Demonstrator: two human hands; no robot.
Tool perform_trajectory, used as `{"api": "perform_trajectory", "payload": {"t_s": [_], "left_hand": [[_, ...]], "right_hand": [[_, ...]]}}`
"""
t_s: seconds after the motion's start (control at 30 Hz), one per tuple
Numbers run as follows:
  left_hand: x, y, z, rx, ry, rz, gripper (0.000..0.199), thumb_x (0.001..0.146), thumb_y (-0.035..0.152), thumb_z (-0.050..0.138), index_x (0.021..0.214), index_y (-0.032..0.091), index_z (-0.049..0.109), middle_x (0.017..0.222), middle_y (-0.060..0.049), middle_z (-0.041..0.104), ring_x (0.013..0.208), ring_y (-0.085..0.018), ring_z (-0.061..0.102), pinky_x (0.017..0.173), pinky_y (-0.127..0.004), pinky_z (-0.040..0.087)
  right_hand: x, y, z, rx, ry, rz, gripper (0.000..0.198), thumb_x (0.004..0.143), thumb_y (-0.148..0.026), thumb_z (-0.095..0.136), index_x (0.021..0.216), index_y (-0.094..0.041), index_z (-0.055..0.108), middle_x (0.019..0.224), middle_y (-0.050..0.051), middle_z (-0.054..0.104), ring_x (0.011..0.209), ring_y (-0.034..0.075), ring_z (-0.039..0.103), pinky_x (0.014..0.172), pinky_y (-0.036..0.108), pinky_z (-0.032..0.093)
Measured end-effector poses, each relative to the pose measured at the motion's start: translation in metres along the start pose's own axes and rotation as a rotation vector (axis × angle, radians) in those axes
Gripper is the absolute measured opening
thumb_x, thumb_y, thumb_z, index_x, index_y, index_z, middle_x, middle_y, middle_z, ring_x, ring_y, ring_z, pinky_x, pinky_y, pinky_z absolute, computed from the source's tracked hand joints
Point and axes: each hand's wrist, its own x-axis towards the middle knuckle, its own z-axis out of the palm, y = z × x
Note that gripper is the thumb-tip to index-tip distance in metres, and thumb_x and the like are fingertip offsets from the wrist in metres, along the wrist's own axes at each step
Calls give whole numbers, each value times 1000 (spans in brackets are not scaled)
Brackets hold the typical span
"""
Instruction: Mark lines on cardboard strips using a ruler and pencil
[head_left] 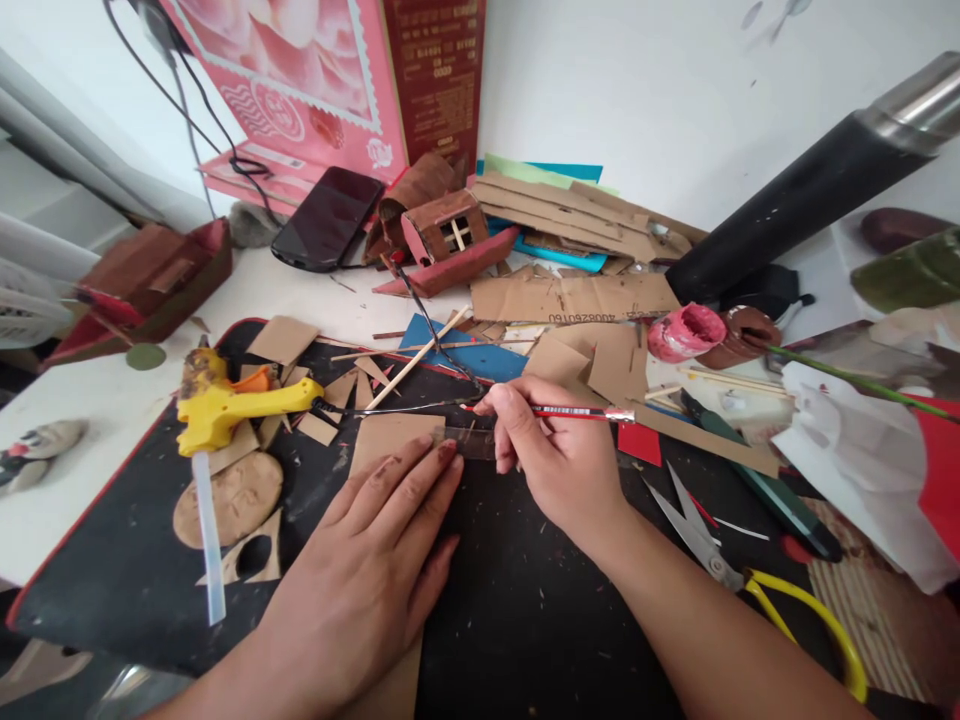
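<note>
My left hand lies palm down, fingers stretched out, over a strip of brown cardboard. Its fingertips press on the left end of a see-through ruler, which lies across the cardboard and the black mat. In a pinch grip, my right hand holds a red pencil with a metal band at its end, just above the ruler. The pencil's point faces left, near the cardboard's right edge; whether it touches anything I cannot tell. Much of the cardboard is hidden under my left hand.
A yellow glue gun with its clear stick lies left among cardboard scraps. Open scissors and a green cutter lie right. Behind are a small cardboard boat, a phone, stacked cardboard and paint pots.
</note>
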Motion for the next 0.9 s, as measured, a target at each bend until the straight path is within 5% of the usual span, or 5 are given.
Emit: {"api": "perform_trajectory", "payload": {"t_s": [0.9], "left_hand": [[3, 2, 0, 10, 15, 8, 50, 111, 25, 50, 158, 8, 60, 161, -14, 67, 150, -32, 58, 121, -46, 44]], "right_hand": [[-5, -5, 7, 11, -143, 51, 33, 115, -43, 63, 92, -21, 73, 71, -4, 67, 57, 11, 64, 57, 24, 53]]}}
